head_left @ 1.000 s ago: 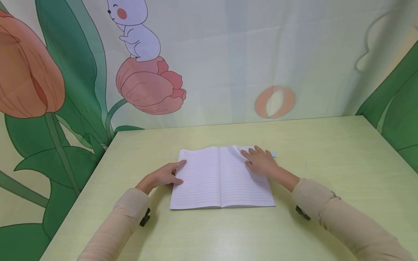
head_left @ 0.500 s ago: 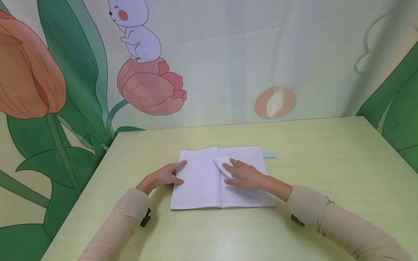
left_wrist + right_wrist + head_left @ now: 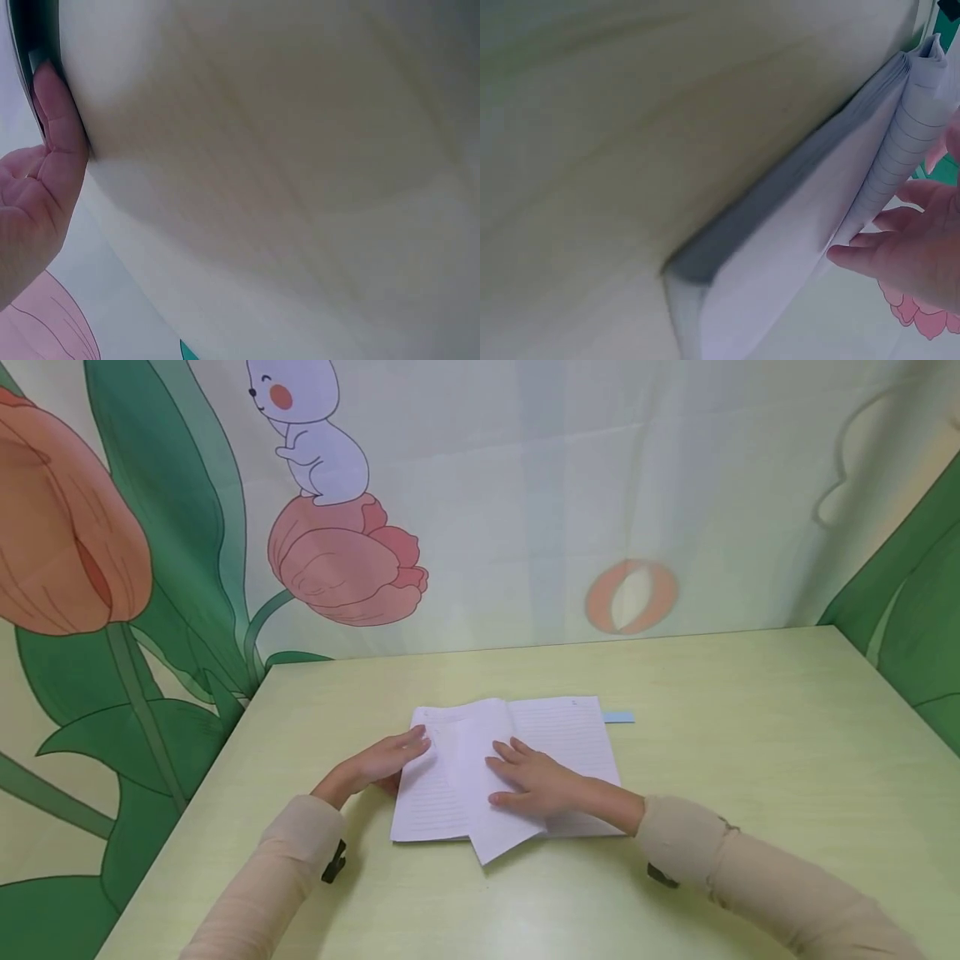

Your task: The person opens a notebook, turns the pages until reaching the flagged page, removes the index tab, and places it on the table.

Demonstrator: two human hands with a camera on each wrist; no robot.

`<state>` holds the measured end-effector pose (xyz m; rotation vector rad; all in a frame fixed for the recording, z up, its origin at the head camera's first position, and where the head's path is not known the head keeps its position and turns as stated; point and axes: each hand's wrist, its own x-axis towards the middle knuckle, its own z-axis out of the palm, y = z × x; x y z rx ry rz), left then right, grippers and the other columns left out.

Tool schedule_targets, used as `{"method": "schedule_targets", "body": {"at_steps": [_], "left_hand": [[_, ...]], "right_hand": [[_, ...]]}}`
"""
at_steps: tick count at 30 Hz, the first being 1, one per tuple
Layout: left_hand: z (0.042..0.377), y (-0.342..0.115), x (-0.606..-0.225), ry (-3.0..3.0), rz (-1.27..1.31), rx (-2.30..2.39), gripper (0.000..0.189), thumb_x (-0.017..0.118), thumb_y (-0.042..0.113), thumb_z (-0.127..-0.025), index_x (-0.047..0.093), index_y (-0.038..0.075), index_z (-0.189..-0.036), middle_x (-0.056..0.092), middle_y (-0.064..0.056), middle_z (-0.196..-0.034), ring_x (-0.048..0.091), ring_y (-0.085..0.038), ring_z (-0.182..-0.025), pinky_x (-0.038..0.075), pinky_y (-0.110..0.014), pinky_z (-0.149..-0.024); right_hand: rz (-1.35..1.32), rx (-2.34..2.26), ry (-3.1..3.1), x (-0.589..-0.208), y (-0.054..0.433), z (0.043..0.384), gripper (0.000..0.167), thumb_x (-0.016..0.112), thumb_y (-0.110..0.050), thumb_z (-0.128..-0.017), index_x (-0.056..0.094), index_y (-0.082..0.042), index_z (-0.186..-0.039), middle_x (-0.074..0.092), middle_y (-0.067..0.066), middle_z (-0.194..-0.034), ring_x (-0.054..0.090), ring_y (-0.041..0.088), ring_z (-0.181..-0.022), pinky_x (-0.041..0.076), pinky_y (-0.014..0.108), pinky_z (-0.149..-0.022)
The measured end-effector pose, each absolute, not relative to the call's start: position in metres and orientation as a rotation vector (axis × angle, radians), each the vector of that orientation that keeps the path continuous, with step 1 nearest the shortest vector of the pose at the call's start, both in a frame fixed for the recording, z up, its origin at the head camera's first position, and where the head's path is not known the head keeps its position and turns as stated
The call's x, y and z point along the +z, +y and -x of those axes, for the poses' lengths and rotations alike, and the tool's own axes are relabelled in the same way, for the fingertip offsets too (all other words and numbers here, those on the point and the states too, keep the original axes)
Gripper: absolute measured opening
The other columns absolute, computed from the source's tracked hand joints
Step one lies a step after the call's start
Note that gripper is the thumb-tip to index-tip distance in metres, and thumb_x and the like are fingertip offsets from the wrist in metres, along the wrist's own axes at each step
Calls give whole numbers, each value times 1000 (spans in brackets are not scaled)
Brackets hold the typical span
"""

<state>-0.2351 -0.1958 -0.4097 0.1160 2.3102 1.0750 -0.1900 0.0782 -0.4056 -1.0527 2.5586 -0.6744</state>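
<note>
On the table (image 3: 480, 914), a page (image 3: 491, 831) pokes past the near edge of an open notebook (image 3: 427, 806); the right hand (image 3: 538, 782), fingers spread, touches that page; the left hand (image 3: 377, 761) pinches the notebook's left edge; a blue strip (image 3: 619, 717) sticks out right of it.

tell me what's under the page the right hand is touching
Under that page lies the open notebook, its lined paper showing on both sides. Whatever is on the paper directly beneath the page and the right hand is covered.
</note>
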Motion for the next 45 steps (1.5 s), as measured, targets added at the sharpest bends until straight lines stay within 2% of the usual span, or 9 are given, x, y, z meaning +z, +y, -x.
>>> {"method": "schedule_targets", "body": {"at_steps": [4,6,9,12,14,20,33,38,45], "left_hand": [[235,-195,-411,2347,-87,1048,84,56,40,-89,3,15,-148,32,-25,-137,55,-21,-71,49,-33,-58],[235,-195,-411,2344,-80,1062,93,63,35,-85,-3,17,-147,43,-26,-126,57,-21,-69,49,-33,-57],[235,-196,-413,2324,-85,1093,101,69,25,-82,-10,21,-146,53,-23,-110,59,-21,-68,49,-33,-56],[236,-197,-413,2322,-125,1097,101,69,14,-81,-7,23,-147,56,-20,-91,58,-21,-66,48,-32,-55],[236,-198,-413,2321,-137,1094,98,69,9,-80,0,24,-148,54,-17,-90,58,-21,-68,48,-32,-56],[235,-197,-412,2352,-204,1032,83,67,5,-81,17,12,-147,49,-17,-91,54,-21,-68,49,-32,-57],[234,-196,-408,2376,-201,999,83,67,4,-81,17,10,-146,46,-17,-91,51,-21,-69,47,-30,-57],[234,-196,-409,2376,-195,1000,83,68,4,-80,17,11,-146,47,-17,-95,53,-20,-71,48,-30,-58],[234,-195,-408,2386,-200,992,83,68,4,-80,18,12,-146,43,-14,-85,50,-20,-66,46,-29,-56]], "right_hand": [[1046,-746,2513,-405,72,189,59,49,-33,-93,33,2,-139,17,23,-146,8,38,-135,13,48,-107],[1054,-775,2490,-405,68,189,59,50,-33,-93,33,2,-139,17,22,-146,9,36,-135,14,46,-107],[1073,-800,2443,-405,63,188,59,50,-33,-93,34,0,-139,18,20,-147,12,30,-136,15,43,-108],[1088,-791,2396,-405,58,188,59,50,-34,-93,35,-2,-139,20,17,-147,15,27,-136,17,41,-107],[1094,-773,2378,-405,57,187,58,50,-35,-93,36,-3,-139,22,16,-147,16,26,-136,18,42,-107],[1096,-723,2386,-404,58,188,58,50,-35,-93,35,-3,-139,25,15,-146,18,25,-135,19,41,-107],[997,-658,2619,-404,99,209,60,53,-30,-92,35,7,-136,29,23,-141,16,40,-133,16,48,-106],[801,-530,2791,-409,122,226,67,50,-37,-92,29,8,-138,22,25,-144,11,42,-133,16,59,-101],[528,-438,2863,-415,153,245,75,43,-45,-93,18,7,-141,14,23,-147,2,42,-134,10,68,-96]]}}
